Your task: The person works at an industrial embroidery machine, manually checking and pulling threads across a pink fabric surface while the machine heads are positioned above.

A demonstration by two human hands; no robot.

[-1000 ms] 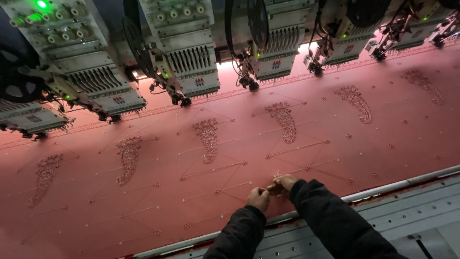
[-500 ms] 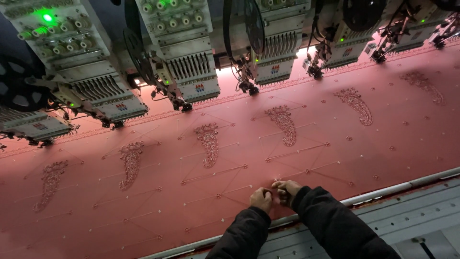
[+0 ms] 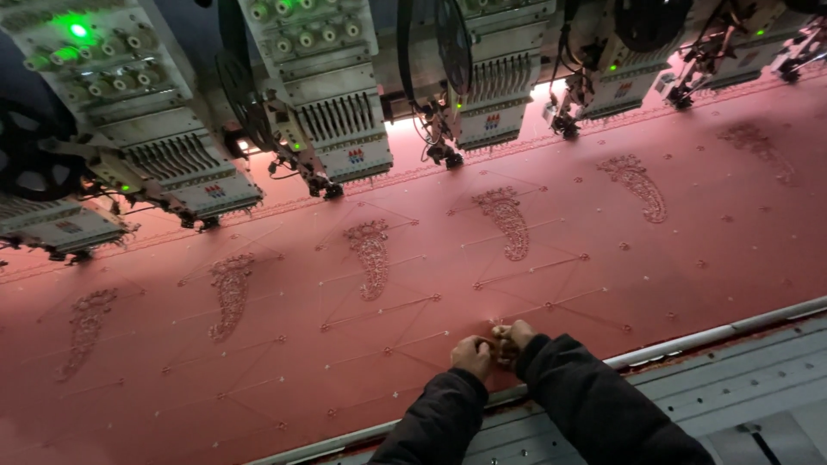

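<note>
A wide sheet of red fabric (image 3: 431, 284) lies stretched flat under a row of embroidery machine heads (image 3: 336, 129). Paisley motifs (image 3: 370, 258) and thin stitched lines run across it. My left hand (image 3: 472, 355) and my right hand (image 3: 515, 337) are pressed together on the cloth near its front edge, fingers curled over one small spot. Both arms wear dark sleeves. Something small seems pinched between the fingers, but it is too small to identify.
A metal frame rail (image 3: 689, 340) borders the fabric at the front, with a grey metal table surface (image 3: 741, 396) beyond it on my side. Machine heads with needles hang close over the far part of the cloth; a green light (image 3: 79, 30) glows at the upper left.
The view has drifted slightly, so the machine heads sit further right in the picture. My hands stay together at the same spot on the fabric's front edge.
</note>
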